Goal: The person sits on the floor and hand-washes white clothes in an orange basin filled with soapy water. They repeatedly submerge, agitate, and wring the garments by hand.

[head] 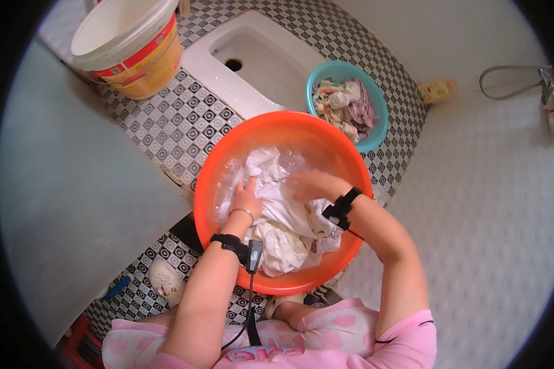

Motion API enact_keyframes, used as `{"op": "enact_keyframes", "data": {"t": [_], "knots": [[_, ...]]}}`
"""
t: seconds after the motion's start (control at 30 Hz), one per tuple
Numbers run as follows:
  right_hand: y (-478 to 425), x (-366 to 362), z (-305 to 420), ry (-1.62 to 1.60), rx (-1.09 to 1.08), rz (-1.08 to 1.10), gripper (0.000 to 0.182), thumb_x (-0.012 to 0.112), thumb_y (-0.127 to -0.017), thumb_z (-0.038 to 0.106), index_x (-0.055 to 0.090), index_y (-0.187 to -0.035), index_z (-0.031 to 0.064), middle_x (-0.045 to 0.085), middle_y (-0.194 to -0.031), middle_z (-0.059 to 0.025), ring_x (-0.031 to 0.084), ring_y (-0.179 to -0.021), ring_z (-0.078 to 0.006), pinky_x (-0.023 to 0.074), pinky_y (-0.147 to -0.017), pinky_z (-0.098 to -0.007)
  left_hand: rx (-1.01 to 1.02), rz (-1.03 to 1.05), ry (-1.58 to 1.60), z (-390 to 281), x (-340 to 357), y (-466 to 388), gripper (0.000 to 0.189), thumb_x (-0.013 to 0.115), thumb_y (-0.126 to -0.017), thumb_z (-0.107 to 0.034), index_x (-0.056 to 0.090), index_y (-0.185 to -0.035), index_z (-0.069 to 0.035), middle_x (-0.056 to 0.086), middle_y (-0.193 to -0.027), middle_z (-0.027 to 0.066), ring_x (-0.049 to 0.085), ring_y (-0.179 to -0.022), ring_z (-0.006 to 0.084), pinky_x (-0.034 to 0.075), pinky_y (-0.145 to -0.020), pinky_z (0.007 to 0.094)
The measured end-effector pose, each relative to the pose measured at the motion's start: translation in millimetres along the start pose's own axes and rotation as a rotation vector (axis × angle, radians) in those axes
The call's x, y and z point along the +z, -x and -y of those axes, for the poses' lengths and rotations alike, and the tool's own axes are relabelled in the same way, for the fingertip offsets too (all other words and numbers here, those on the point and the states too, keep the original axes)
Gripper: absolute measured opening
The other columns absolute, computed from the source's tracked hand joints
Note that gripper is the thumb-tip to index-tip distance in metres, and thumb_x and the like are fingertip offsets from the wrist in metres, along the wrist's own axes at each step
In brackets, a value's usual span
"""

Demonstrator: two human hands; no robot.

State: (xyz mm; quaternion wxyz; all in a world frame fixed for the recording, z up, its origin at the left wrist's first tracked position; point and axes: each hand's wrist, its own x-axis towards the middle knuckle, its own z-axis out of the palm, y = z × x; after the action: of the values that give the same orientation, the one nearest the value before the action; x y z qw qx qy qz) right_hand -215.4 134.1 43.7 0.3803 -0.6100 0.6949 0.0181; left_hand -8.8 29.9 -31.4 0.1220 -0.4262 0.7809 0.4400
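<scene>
White wet cloth [281, 203] lies bunched in soapy water inside a large orange plastic basin [284, 285]. My left hand [247, 203] rests against the left side of the cloth, with two fingers visibly apart; whether it grips any fabric is hidden. Above the right part of the cloth is my right hand [311, 184], blurred, its fingers bent toward the middle of the basin. The blur hides whether fabric is between them. More white fabric [279, 249] is heaped near the basin's front wall. Each wrist wears a black strap.
A turquoise basin [379, 133] of clothes stands behind the orange one, beside a squat toilet [263, 55]. At the back left is a large bucket [143, 60]. A yellowish bottle [436, 90] sits by the right wall [480, 207]. A cable hangs from my left wrist.
</scene>
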Motion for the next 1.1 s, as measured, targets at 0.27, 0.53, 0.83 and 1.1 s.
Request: {"op": "enact_keyframes", "data": {"t": [0.27, 0.53, 0.83, 1.1], "knots": [[100.5, -4.5, 46.5, 0.049, 0.168, 0.163, 0.054, 0.076, -0.07, 0.037, 0.06, -0.114, 0.0091, 0.059, -0.105, -0.0196, 0.06, -0.094, -0.0369, 0.0496, -0.082, -0.0423, -0.014, -0.271, 0.207, 10.9, -36.8, -25.6, 0.03, 0.061, -0.085, -0.011, 0.053, -0.112, -0.001, 0.061, -0.106, 0.0259, 0.058, -0.105, 0.0399, 0.046, -0.089, 0.042], [70.4, 1.3, -1.3, -0.991, 0.128, -0.591, 0.024, 0.055, -0.081, 0.012, 0.057, -0.102, 0.0009, 0.058, -0.092, -0.0028, 0.056, -0.085, -0.0141, 0.0467, -0.074, -0.0307, 0.273, -0.471, 0.625, -13.0, -55.3, -25.5, 0.024, 0.055, -0.09, -0.006, 0.046, -0.112, -0.001, 0.058, -0.101, 0.0167, 0.058, -0.091, 0.0278, 0.047, -0.081, 0.0361], [12.4, -12.1, -10.2, -0.039, 0.317, -0.485, 0.047, 0.059, -0.085, 0.021, 0.048, -0.131, 0.0158, 0.052, -0.13, -0.0153, 0.055, -0.112, -0.0377, 0.0491, -0.09, -0.0438, 0.12, -0.122, -0.073, -4.9, -33.0, -1.5, 0.056, 0.049, -0.088, -0.01, 0.035, -0.141, -0.015, 0.047, -0.133, 0.0212, 0.055, -0.112, 0.0416, 0.046, -0.093, 0.0477], [-43.6, 41.5, 18.4, 0.379, 0.094, -0.172, 0.048, 0.053, -0.087, 0.044, 0.053, -0.131, 0.0253, 0.043, -0.141, -0.0065, 0.039, -0.13, -0.0331, 0.0389, -0.091, -0.0628, -0.061, 0.113, -0.167, -16.7, -29.9, -2.2, 0.066, 0.05, -0.087, -0.011, 0.028, -0.148, -0.019, 0.039, -0.141, 0.0193, 0.054, -0.117, 0.0395, 0.047, -0.094, 0.0472]]}}
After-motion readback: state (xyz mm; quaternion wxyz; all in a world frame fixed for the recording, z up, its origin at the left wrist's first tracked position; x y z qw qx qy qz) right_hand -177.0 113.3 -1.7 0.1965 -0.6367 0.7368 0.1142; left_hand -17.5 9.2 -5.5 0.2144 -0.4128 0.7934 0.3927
